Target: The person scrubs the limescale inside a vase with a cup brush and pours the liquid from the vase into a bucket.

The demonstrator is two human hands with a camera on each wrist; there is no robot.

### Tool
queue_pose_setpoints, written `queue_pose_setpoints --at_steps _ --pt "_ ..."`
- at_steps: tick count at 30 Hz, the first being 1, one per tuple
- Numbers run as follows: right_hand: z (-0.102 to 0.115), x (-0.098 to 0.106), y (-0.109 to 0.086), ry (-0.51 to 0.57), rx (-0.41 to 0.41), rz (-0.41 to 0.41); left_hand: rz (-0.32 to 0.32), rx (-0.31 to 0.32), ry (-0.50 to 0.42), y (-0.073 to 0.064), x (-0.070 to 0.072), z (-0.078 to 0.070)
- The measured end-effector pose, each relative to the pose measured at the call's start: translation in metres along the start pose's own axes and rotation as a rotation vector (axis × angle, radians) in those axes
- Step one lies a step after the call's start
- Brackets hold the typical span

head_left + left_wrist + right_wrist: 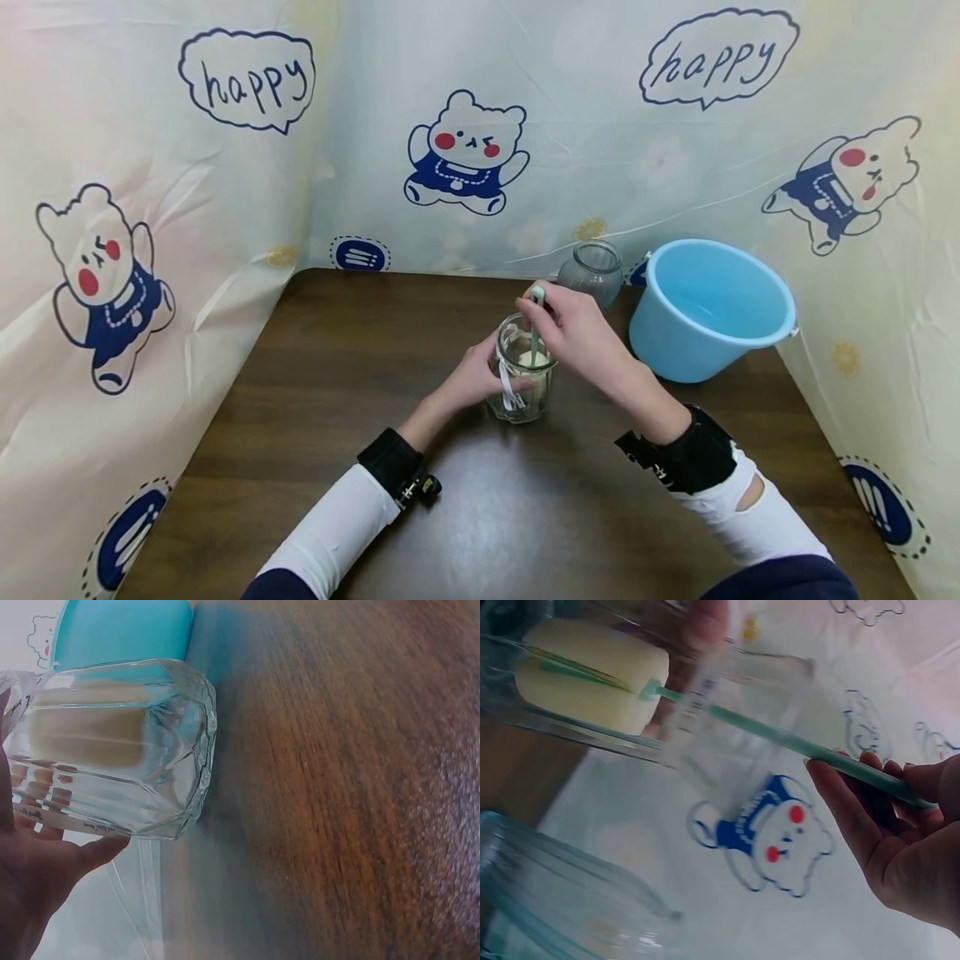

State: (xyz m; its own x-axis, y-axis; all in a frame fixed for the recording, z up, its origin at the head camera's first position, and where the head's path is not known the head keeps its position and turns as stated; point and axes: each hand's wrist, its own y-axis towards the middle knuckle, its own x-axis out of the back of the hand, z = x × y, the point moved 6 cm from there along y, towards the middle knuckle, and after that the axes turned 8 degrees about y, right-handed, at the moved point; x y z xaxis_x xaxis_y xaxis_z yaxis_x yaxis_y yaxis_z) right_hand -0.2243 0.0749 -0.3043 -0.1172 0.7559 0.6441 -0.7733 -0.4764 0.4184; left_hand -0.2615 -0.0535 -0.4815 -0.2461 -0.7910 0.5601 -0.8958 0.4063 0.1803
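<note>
My left hand (476,373) grips a clear glass jar (517,410) in the middle of the table, thumb and fingers around its side. The jar stands about upright, with a printed white ribbon (507,382) tied below its rim. Inside it is a sponge bottle brush, whose cream sponge head (592,649) shows through the glass. Above the jar's mouth, my right hand (577,333) holds the brush's thin green handle (832,757) near its top end. The left wrist view shows the jar's faceted base close to the table surface.
Behind my right hand, a second clear glass jar (592,275) stands near the table's back edge. A light blue bucket (675,346) is to the right of it. Printed sheeting (360,167) hangs around the brown wooden table (322,400) at the back and sides.
</note>
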Motion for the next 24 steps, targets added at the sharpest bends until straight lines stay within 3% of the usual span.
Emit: queue_pose_setpoints --at_steps 5,9,16,20,24 --pt "0.017 0.011 0.007 0.032 0.027 -0.016 -0.01 -0.002 -0.005 0.001 -0.001 0.001" --pt "0.013 0.008 0.009 0.05 -0.011 0.01 -0.018 -0.016 -0.015 0.001 0.0 -0.001" --pt "-0.008 -0.008 0.005 0.066 -0.085 0.079 0.015 -0.009 -0.039 -0.008 0.013 -0.036" --pt "-0.007 -0.01 0.005 0.046 -0.083 0.1 0.016 -0.008 -0.037 -0.008 0.014 -0.036" --pt "0.007 -0.001 0.008 0.034 -0.048 0.067 0.014 -0.005 -0.042 -0.009 0.013 -0.035"
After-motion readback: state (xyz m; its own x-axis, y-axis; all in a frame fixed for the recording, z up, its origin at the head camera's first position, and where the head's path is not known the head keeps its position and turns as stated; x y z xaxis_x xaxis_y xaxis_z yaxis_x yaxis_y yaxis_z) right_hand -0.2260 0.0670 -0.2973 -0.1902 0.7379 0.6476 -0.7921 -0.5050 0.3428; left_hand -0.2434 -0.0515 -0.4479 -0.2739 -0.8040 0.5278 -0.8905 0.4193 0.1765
